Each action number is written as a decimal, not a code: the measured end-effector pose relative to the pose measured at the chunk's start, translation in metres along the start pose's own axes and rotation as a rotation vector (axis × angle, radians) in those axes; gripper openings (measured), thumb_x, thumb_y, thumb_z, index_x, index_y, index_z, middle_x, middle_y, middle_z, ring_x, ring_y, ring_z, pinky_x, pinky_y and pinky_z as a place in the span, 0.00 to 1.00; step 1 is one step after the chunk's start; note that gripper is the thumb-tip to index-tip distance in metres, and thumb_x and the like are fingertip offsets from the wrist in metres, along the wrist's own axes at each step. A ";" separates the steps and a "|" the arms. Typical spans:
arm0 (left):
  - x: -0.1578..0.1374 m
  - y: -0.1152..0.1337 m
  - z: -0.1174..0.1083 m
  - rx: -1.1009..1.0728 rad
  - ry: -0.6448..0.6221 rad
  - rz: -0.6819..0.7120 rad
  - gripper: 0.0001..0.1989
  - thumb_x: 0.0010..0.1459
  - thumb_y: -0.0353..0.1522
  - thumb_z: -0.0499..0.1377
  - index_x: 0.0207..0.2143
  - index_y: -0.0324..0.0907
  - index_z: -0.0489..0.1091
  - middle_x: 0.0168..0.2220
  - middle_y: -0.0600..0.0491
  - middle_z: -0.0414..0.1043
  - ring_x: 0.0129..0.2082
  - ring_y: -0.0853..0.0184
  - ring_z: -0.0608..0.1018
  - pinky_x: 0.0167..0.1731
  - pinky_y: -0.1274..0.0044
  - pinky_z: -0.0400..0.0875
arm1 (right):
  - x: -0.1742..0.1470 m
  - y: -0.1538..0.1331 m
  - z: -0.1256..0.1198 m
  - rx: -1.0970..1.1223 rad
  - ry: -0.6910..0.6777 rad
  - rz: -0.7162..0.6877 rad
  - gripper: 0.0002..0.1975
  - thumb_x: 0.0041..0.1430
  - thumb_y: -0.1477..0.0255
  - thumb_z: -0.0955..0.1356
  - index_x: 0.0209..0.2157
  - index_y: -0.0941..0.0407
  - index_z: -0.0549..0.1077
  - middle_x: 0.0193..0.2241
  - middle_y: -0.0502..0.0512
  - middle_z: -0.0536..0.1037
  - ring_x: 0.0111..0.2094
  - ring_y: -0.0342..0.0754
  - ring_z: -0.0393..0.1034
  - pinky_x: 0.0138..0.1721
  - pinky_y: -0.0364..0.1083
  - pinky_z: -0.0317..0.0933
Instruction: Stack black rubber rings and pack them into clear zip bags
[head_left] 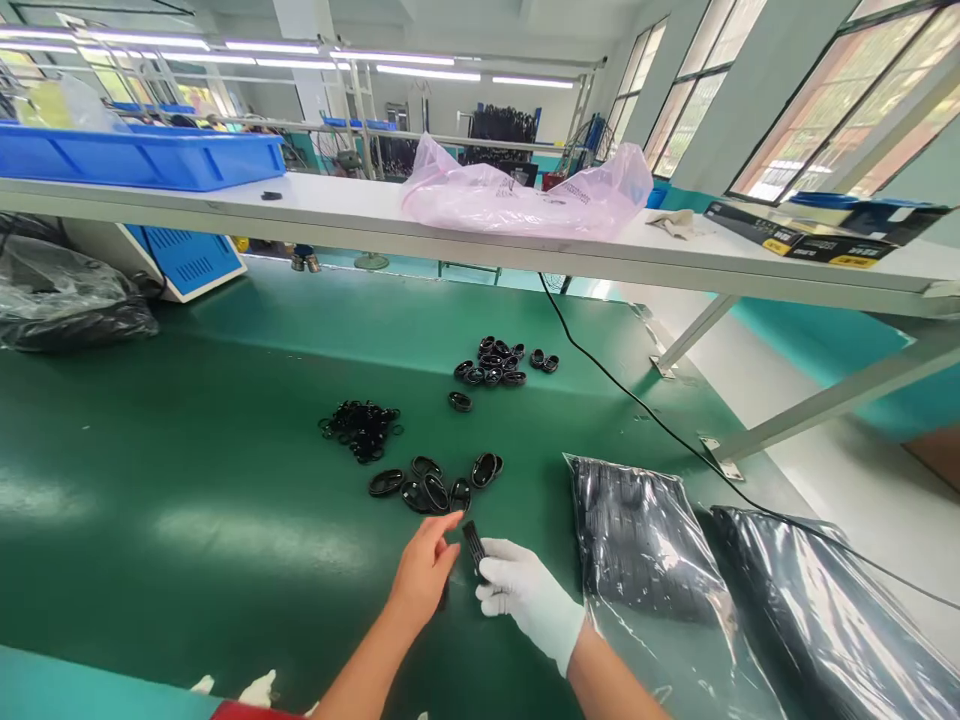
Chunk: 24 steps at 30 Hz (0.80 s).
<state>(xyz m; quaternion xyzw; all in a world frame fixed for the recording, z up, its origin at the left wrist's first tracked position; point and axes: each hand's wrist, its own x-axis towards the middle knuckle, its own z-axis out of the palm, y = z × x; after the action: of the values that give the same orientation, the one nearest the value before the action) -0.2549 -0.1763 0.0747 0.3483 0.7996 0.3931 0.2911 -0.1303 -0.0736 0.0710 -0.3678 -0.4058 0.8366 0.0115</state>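
My left hand (pixel 425 572) is bare, with index finger and thumb apart. Its index fingertip is at the near edge of a small group of shiny black oval rings (pixel 434 492); I cannot tell whether it touches one. Something dark shows just under this hand, too unclear to name. My right hand (pixel 517 590), in a white glove, is closed on a small black ribbed piece (pixel 473 543) that sticks up between thumb and fingers. Left of the rings lies a heap of thin black loops (pixel 363 429). Farther back is another cluster of black oval rings (pixel 492 362).
Clear bags of black parts (pixel 637 540) lie right on the green table (pixel 225 430). A black cable (pixel 622 385) crosses behind them. Above the table runs a white shelf (pixel 337 215) with a blue tray (pixel 142 158) and a pink plastic bag (pixel 525 195).
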 end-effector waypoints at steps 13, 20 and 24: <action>-0.001 0.012 0.022 0.110 -0.070 0.223 0.17 0.48 0.22 0.45 0.34 0.45 0.70 0.34 0.56 0.73 0.35 0.70 0.74 0.38 0.77 0.68 | -0.026 -0.009 0.008 -0.049 -0.112 0.019 0.22 0.35 0.65 0.73 0.34 0.60 0.68 0.27 0.50 0.68 0.27 0.43 0.66 0.28 0.46 0.64; 0.008 0.008 0.004 0.152 -0.208 0.032 0.19 0.48 0.26 0.48 0.42 0.48 0.67 0.37 0.57 0.72 0.32 0.71 0.74 0.36 0.78 0.67 | -0.012 0.020 -0.011 0.016 0.042 -0.053 0.25 0.33 0.65 0.74 0.36 0.59 0.68 0.29 0.51 0.70 0.28 0.45 0.67 0.30 0.47 0.63; 0.005 -0.001 -0.018 0.406 -0.184 -0.104 0.26 0.46 0.34 0.56 0.51 0.49 0.61 0.48 0.52 0.66 0.43 0.64 0.72 0.39 0.74 0.66 | 0.007 0.039 -0.033 -0.272 0.325 -0.075 0.20 0.33 0.70 0.72 0.33 0.58 0.71 0.28 0.52 0.73 0.32 0.49 0.69 0.34 0.47 0.63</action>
<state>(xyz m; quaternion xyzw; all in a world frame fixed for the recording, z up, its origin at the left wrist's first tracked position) -0.2712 -0.1808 0.0822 0.3925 0.8493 0.1750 0.3067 -0.1038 -0.0755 0.0267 -0.4806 -0.5212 0.7029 0.0582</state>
